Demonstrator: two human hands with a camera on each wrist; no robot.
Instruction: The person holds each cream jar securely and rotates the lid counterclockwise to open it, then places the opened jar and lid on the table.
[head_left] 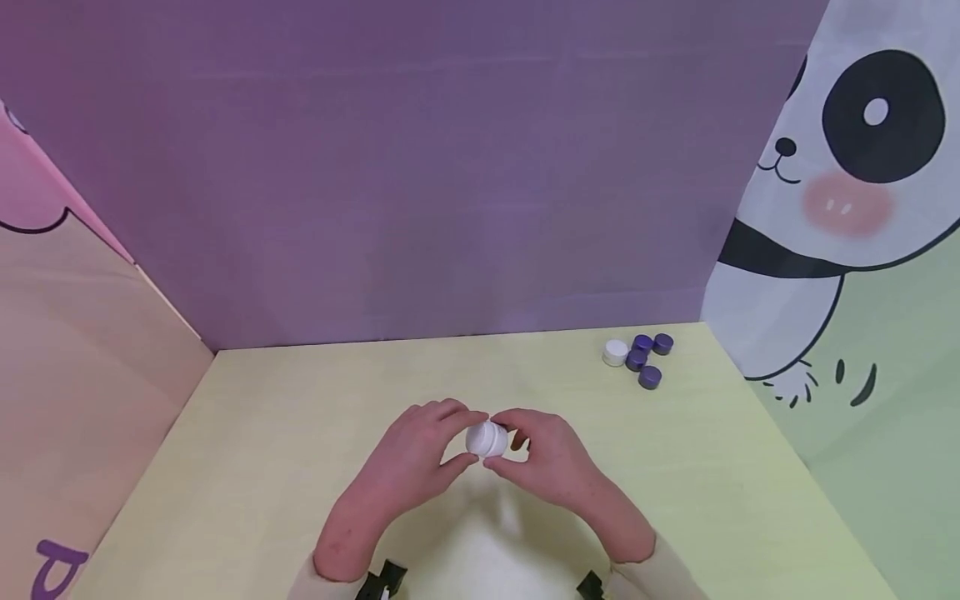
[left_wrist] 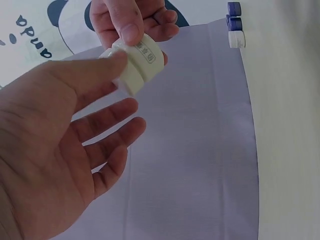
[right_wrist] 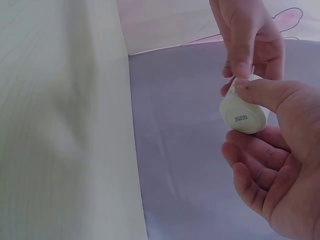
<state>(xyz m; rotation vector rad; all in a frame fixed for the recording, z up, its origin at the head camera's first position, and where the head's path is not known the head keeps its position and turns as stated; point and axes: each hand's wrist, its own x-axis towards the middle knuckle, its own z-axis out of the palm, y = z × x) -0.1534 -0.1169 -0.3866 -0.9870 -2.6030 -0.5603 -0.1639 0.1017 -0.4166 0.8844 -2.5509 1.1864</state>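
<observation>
Nearest, pale sleeves (head_left: 660, 575) and dark wrist pieces (head_left: 390, 577) are seen at the bottom of the head view. Past them, a small white container (head_left: 487, 439) is held up over the middle of the pale yellow table (head_left: 262, 442), clear of its top. It is pinched from both sides: one end is clamped between thumb and fingers of the left hand (head_left: 420, 446), the other between thumb and fingers of the right hand (head_left: 555, 458). Soft shadows (head_left: 487, 508) are thrown on the tabletop below. By the table's far right corner, a white round piece (head_left: 615, 352) is set just beside four purple caps (head_left: 650, 378), the lowest of which is placed a little apart. The table's far edge is met by a plain purple backdrop (head_left: 450, 183); its left side is bounded by a pinkish panel (head_left: 75, 358), its right by a pale green panel (head_left: 877, 442) printed with a panda (head_left: 847, 208).

In the left wrist view alone, a boxed label (left_wrist: 146, 52) is shown on the container's side, and dark lettering (left_wrist: 34, 37) beside the panda. In the right wrist view alone, a small black stamp (right_wrist: 241, 118) is shown on its round end.
</observation>
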